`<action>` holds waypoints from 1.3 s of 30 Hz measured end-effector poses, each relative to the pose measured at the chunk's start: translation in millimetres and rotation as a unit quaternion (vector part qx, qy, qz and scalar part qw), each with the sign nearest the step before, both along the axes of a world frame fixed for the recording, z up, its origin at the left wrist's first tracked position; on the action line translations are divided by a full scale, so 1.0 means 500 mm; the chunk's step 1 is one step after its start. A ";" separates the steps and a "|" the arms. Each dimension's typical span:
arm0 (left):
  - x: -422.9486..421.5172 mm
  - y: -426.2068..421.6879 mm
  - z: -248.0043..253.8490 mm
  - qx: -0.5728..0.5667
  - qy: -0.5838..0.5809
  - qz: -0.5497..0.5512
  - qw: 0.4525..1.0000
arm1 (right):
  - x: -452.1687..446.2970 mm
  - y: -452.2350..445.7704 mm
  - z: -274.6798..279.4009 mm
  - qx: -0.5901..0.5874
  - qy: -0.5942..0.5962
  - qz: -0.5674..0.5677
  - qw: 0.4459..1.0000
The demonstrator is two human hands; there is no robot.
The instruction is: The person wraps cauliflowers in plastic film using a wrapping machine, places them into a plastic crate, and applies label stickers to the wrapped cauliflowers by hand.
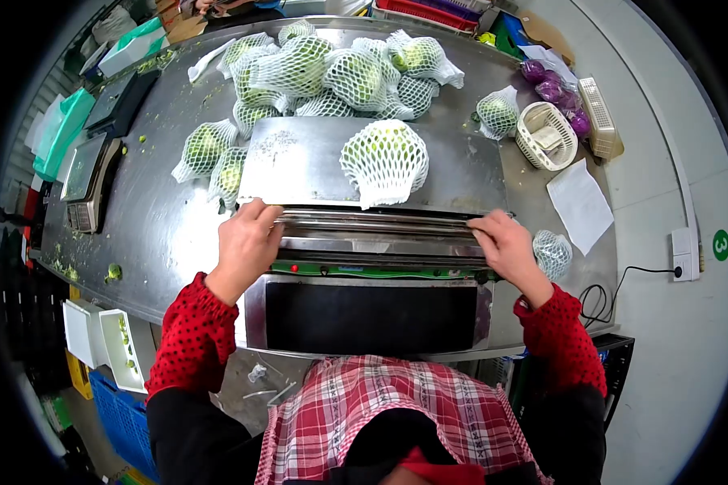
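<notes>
**Steel machine lay between two bent-fingered hands**

At the far left, a mint-green bag (74,133) lay near a scale (85,182) on the metal table (166,267). Below the table edge stood a white box (144,356) with green scraps inside. Two netted green vegetables (206,149) lay close together, just beside the raised steel plate (291,162).

The left hand (249,242) was at the left end of the machine's metal bars (372,220), its fingers curled and the thumb drawn in towards them; whether they pinched anything, I could not tell. The steel machine (255,315) sat in front of the person, with a green strip (380,273) across it and a black panel (372,315) nearest the body. Beyond the bars, one netted vegetable (386,155) rested on the plate, a heap of others (323,77) behind it.

The right hand (508,249) was at the bars' right end, fingers bent, thumb and forefinger close together; their hold was unclear too. Just beside it lay another netted piece (552,255), then a white basket (546,153), purple vegetables (550,87) and a white sheet (580,206).
</notes>
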State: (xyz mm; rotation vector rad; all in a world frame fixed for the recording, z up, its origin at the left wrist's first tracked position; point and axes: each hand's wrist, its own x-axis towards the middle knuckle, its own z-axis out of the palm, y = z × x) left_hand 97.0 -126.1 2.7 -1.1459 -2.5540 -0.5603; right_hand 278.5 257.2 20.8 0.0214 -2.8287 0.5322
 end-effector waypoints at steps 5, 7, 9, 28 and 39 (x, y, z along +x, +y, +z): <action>0.001 -0.004 -0.016 -0.015 -0.012 -0.032 0.999 | -0.018 -0.023 -0.038 0.068 -0.027 0.045 0.996; 0.001 0.007 -0.007 0.003 -0.022 -0.055 0.998 | -0.025 -0.025 -0.038 0.052 -0.011 0.056 0.997; -0.011 0.021 -0.020 -0.006 -0.029 -0.084 0.996 | -0.034 -0.039 -0.031 0.048 0.018 0.054 0.997; -0.044 0.060 -0.031 -0.111 0.010 -0.161 0.981 | -0.079 -0.019 -0.054 0.158 0.025 0.148 0.976; -0.031 0.048 -0.053 0.053 -0.088 -0.146 0.984 | -0.061 -0.032 -0.092 -0.072 0.064 0.106 0.990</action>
